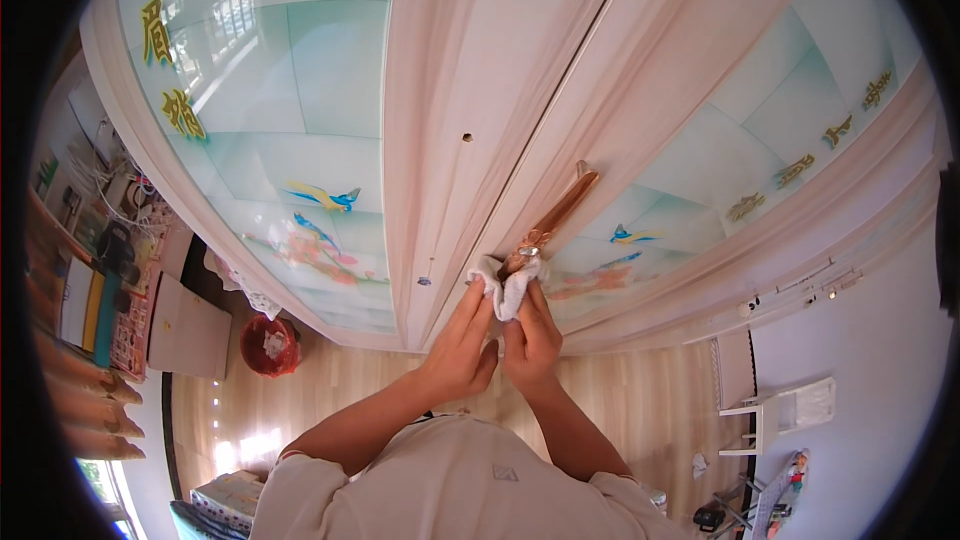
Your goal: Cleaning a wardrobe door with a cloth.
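Observation:
A white cloth (510, 300) is wrapped around the lower end of a long copper-coloured door handle (556, 211). My left hand (463, 345) pinches the cloth's left side, and my right hand (534, 334) grips its right side. The handle is mounted on the right-hand door (645, 67) of a pale pink wardrobe, close to the seam between two doors. On the left-hand door (450, 52) there is a small dark hole in the frame and a bare fitting lower down, with no handle attached. Cloth and fingers hide the handle's lower tip.
Glass panels (337, 75) with painted birds, flowers and raised characters fill the doors. A red waste bin (270, 346) stands on the wood-look floor (352, 397) at left, near a cluttered desk (139, 277). At right, a white stool (780, 409) is by the wall.

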Tool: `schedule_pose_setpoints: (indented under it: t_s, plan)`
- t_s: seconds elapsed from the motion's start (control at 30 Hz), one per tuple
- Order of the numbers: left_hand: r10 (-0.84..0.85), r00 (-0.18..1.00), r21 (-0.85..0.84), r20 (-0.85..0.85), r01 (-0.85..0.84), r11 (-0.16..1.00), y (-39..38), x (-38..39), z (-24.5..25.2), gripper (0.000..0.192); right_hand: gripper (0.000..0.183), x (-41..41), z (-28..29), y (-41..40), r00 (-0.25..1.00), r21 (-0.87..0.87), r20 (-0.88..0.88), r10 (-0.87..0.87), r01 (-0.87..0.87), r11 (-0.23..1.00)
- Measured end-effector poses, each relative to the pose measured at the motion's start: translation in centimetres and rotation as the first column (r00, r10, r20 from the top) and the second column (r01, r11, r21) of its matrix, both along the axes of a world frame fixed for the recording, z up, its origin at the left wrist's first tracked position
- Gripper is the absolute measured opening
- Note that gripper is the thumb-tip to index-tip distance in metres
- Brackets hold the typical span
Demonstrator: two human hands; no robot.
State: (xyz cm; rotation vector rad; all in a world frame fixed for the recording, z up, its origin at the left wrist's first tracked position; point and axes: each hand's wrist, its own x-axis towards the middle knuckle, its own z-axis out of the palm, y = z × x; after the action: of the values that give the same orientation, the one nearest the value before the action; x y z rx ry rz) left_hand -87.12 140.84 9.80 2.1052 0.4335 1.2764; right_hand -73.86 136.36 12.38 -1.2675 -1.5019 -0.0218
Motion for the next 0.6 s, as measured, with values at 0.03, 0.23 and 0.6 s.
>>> schedule_pose_setpoints:
  t_s: [0.03,0.23,0.6]
  plan:
    - [0.002,1.000,-0.003,0.001,-0.002,1.000,-0.4,-0.3,0.1,0.075,0.042,0.1,0.0,-0.5,1.000,-0.003,0.001,0.002,-0.002,1.000]
    - [-0.061,0.996,0.013,0.062,0.060,0.998,-1.8,-1.1,4.2,0.075,0.050,-0.3,2.2,-2.2,0.911,-0.100,-0.411,0.040,-0.089,0.991]
    - [-0.009,0.978,-0.044,0.208,0.019,0.999,0.0,0.6,5.5,0.078,0.042,-0.3,2.7,1.4,0.928,-0.120,-0.369,-0.061,0.017,0.993]
